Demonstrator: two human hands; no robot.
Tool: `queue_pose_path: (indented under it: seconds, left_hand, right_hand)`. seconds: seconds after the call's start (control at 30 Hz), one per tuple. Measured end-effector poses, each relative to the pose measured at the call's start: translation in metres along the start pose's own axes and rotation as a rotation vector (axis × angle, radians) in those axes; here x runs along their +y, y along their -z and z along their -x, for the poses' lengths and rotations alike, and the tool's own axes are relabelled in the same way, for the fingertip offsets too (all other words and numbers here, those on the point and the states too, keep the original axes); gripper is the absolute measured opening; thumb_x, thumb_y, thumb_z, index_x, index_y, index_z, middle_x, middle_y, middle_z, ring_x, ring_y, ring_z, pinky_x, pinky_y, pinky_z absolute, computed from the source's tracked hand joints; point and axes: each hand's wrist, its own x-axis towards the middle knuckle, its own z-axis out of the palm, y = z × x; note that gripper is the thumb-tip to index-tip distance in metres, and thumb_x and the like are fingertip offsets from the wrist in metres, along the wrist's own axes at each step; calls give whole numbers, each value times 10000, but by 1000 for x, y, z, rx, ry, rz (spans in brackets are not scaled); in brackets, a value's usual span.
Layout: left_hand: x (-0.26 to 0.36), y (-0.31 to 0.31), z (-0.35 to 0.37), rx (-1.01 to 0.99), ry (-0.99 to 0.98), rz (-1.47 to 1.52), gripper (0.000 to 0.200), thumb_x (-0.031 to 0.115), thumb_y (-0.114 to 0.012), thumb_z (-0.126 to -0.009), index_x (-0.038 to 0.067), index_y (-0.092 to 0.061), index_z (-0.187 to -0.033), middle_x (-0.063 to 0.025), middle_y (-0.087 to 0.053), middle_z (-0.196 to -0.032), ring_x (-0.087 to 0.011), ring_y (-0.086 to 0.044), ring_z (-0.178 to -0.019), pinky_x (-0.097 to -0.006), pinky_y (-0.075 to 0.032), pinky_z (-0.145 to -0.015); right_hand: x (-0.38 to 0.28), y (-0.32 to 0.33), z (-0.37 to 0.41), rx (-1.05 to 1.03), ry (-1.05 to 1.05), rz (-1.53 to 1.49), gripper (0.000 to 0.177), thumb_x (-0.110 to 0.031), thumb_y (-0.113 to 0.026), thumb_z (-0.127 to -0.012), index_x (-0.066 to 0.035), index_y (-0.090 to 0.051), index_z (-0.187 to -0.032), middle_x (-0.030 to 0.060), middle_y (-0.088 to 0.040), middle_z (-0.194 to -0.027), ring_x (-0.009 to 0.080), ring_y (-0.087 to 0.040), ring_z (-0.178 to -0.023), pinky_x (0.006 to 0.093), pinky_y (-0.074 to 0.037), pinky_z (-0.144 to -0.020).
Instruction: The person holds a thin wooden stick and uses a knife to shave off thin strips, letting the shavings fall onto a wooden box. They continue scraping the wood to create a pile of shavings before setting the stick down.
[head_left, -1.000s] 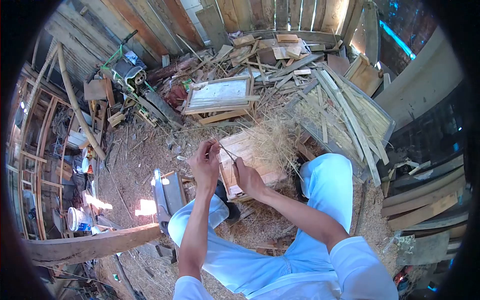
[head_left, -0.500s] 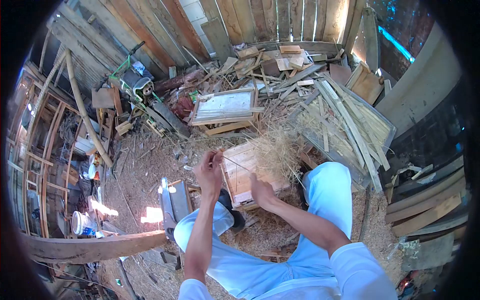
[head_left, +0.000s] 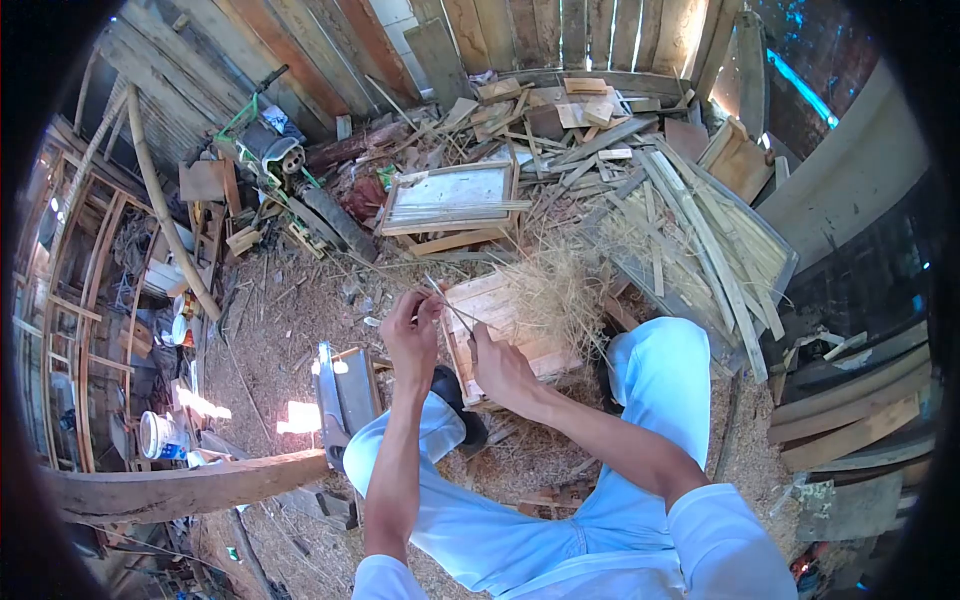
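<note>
My left hand (head_left: 412, 328) is closed, its fingertips pinching one end of a thin stick (head_left: 455, 312). The stick slants down to my right hand (head_left: 503, 368), whose fingers are wrapped round the lower end; a darker part shows at those fingers, too small to name. Both hands are above a shallow wooden box (head_left: 540, 362) lying on the ground between my feet. A loose heap of dry straw-like fibres (head_left: 565, 300) covers the box's right side.
Behind the box lies a white-panelled wooden frame (head_left: 450, 190). Scrap wood (head_left: 590, 115) is piled by the plank wall, and long strips (head_left: 700, 240) lie to the right. A handsaw (head_left: 330, 400) is by my left knee, near a curved beam (head_left: 190, 490). A white bucket (head_left: 160, 437) stands left.
My right hand has moved up and left along the stick, closer to my left hand. My left hand has shifted slightly, still pinching the stick.
</note>
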Motion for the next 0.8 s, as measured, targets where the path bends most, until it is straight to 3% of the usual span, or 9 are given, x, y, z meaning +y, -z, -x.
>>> queue_pose_path:
  seconds: [0.2, 0.3, 0.4, 0.47, 0.57, 0.7, 0.8]
  left_hand:
    - [4, -6, 0, -20, -57, -21, 51, -11, -577, -839, -30, -622, -857, -117, -615, -724, -183, -616, -631, -296, -484, -587]
    - [4, -7, 2, 22, 12, 58, 46, -12, -576, -837, -28, -619, -839, -115, -612, -709, -185, -606, -619, -303, -473, -581]
    - [8, -6, 4, -29, -159, -152, 42, -8, -576, -838, -29, -611, -830, -109, -613, -705, -175, -609, -622, -297, -474, -575]
    - [7, -5, 1, -28, -43, -74, 42, -7, -575, -841, -31, -606, -827, -112, -610, -703, -179, -605, -617, -296, -472, -574]
    - [5, -7, 2, -13, -31, -9, 38, -4, -582, -836, -31, -606, -827, -117, -602, -696, -187, -598, -607, -300, -463, -571]
    - [9, -6, -1, -5, -75, -74, 37, -3, -583, -834, -31, -606, -825, -121, -597, -695, -202, -591, -602, -309, -459, -569]
    - [3, -4, 2, -5, -46, -61, 30, -6, -584, -830, -28, -605, -832, -126, -597, -703, -211, -595, -610, -314, -463, -571]
  right_hand:
    - [14, -4, -1, 3, -9, -71, 172, -111, -389, -904, 32, -383, -999, 317, -591, -687, 492, -602, -683, 572, -456, -594]
    - [-15, 18, 7, 5, -11, -44, 163, -110, -386, -905, 27, -381, -992, 319, -586, -678, 496, -599, -676, 574, -455, -600]
    - [6, 8, 10, -5, -29, -65, 165, -116, -398, -904, 25, -378, -988, 318, -584, -669, 505, -592, -668, 577, -454, -602]
    - [0, 12, 4, -18, -41, -93, 168, -120, -405, -904, 24, -376, -985, 317, -582, -665, 511, -587, -665, 579, -452, -603]
    - [-1, 6, 6, 22, 11, -26, 168, -103, -417, -892, 25, -374, -992, 311, -584, -660, 511, -587, -652, 580, -452, -608]
    - [42, -22, 1, -18, -133, 34, 168, -87, -416, -895, 37, -381, -1002, 325, -569, -676, 502, -590, -702, 576, -436, -616]
    - [1, 10, 3, -61, -73, 4, 188, -78, -374, -873, 34, -367, -1024, 341, -593, -773, 497, -600, -790, 571, -452, -690]
